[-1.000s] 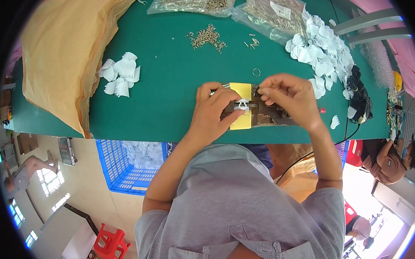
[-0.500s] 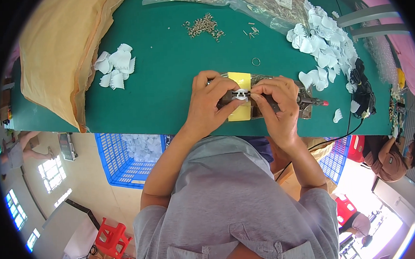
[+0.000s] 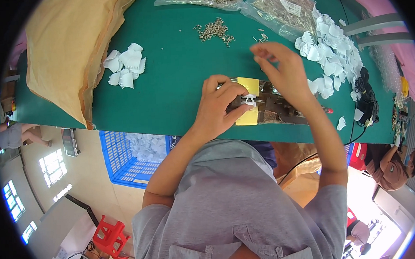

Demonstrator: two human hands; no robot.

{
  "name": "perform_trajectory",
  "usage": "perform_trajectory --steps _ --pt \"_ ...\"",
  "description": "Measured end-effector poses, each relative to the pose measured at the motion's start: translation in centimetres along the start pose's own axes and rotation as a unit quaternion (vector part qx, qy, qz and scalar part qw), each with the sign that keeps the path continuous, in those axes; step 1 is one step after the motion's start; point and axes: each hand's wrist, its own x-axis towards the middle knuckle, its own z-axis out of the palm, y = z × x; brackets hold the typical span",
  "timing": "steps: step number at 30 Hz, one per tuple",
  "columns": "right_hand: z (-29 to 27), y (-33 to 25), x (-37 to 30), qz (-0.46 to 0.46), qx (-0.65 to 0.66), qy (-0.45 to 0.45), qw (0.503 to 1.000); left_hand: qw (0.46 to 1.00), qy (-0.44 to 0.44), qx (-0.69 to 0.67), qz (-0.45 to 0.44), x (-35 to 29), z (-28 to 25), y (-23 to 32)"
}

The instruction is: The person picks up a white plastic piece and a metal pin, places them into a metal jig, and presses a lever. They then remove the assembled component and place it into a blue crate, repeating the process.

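Between the thumb and fingers of my left hand [image 3: 219, 105] is a small white plastic piece [image 3: 249, 100], held against the yellow block [image 3: 248, 119] of a dark bench fixture [image 3: 281, 110]. Its back part is hidden by my fingers. A thin metal bit sticks out of the white piece on its right side. My right hand [image 3: 282, 67] hovers over the table beyond the fixture, slightly blurred, thumb and fingers apart and nothing visible in them. Just past its fingertips lie a few thin metal pins [image 3: 262, 37]. Left of them sits a heap of small metal clips [image 3: 216, 31].
White comb-toothed plastic pieces lie in a small pile [image 3: 127, 63] at left and a large heap [image 3: 330, 50] at right. Clear bags of metal parts [image 3: 281, 10] are at the back. A brown paper sack [image 3: 70, 57] stands left, black cable [image 3: 365, 97] right, a blue crate [image 3: 114, 161] below the table.
My right hand has left the white piece and moved up and away toward the metal pins. My left hand still holds the piece at the yellow block. The whole view has shifted slightly.
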Motion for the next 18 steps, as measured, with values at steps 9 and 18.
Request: perform_trajectory --steps 9,18 --pt "5.1 3.2 6.5 -0.152 -0.065 -0.086 0.982 1.000 0.006 0.019 0.007 0.2 -0.1 0.4" --pt "4.1 1.9 4.9 -0.159 -0.123 -0.081 0.976 1.000 0.007 0.013 0.019 0.0 0.1 0.1"
